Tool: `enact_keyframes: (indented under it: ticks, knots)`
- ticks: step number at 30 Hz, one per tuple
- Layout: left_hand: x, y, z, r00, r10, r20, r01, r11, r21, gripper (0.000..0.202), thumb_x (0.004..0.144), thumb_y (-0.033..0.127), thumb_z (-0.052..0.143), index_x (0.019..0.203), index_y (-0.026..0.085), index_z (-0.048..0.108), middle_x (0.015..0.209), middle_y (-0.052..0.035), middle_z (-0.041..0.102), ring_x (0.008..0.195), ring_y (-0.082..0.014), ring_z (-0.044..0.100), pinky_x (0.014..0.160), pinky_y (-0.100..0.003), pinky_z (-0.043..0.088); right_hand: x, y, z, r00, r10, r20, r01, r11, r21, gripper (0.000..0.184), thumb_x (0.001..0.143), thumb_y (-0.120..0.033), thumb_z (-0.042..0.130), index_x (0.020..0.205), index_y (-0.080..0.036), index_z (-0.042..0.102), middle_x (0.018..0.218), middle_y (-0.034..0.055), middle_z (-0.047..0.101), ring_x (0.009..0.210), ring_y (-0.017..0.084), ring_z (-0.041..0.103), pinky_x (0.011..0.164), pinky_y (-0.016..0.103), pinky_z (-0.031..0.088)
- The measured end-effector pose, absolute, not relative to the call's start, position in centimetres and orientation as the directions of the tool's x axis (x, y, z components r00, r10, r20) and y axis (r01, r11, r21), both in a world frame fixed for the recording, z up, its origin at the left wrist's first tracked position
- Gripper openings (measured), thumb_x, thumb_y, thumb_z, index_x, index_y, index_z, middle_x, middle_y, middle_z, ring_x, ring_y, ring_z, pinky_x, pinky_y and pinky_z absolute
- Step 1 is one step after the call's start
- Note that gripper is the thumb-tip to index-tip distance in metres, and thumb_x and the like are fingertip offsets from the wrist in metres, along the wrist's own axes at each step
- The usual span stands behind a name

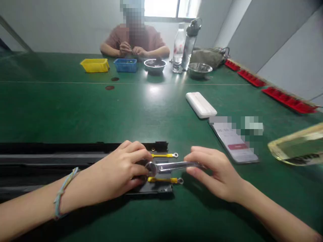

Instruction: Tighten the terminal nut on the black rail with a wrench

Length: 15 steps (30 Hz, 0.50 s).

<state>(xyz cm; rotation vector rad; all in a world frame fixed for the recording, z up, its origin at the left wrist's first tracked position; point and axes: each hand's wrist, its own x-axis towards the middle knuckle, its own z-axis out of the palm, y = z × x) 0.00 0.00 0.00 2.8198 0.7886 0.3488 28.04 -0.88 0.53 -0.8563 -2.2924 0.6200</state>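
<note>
My right hand (214, 171) is closed on the handle end of a shiny metal wrench (176, 166), pinched between thumb and fingers. The wrench's round head lies over the end of a long black channel-shaped housing (75, 157). My left hand (131, 164) rests over that housing, its curled fingers at the wrench head; whatever lies under the fingertips is hidden. Two yellow wires with metal ring terminals stick out past the housing's right end, the far wire (163, 155) behind the wrench and the near wire (164, 180) in front of it.
Beyond the hands lie a white power bank (201, 105) and a phone (234, 143). A yellow-edged packet (297, 146) is at right. Farther back stand a yellow bin (95, 65), a blue bin (125, 65), metal bowls (154, 66), bottles (178, 50) and red trays (287, 99). Another person (136, 42) sits opposite.
</note>
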Motion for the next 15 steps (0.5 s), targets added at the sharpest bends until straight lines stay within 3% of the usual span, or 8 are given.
enact_keyframes:
  ticks: [9, 15]
  knots:
    - [-1.6, -0.2, 0.5, 0.795, 0.574, 0.197, 0.534, -0.815, 0.225, 0.017, 0.086, 0.027, 0.063, 0.102, 0.028, 0.067, 0.114, -0.0019, 0.062, 0.107, -0.0207, 0.053, 0.087, -0.035, 0.047, 27.9, -1.7, 1.0, -0.662, 0.746, 0.073, 0.602, 0.587, -0.541, 0.018, 0.093, -0.019, 0.049, 0.085, -0.014, 0.064, 0.073, 0.0049, 0.065, 0.064, 0.018, 0.06, 0.061, 0.028, 0.04]
    - [-4.7, -2.0, 0.5, 0.729, 0.632, 0.263, 0.609, -0.774, 0.173, 0.019, 0.088, 0.033, 0.061, 0.106, 0.03, 0.066, 0.115, -0.0016, 0.061, 0.112, -0.0201, 0.051, 0.09, -0.032, 0.047, 26.9, -2.1, 0.9, -0.648, 0.761, -0.03, 0.652, 0.534, -0.539, 0.019, 0.093, -0.02, 0.048, 0.084, -0.015, 0.064, 0.076, 0.0057, 0.068, 0.067, 0.02, 0.063, 0.062, 0.03, 0.043]
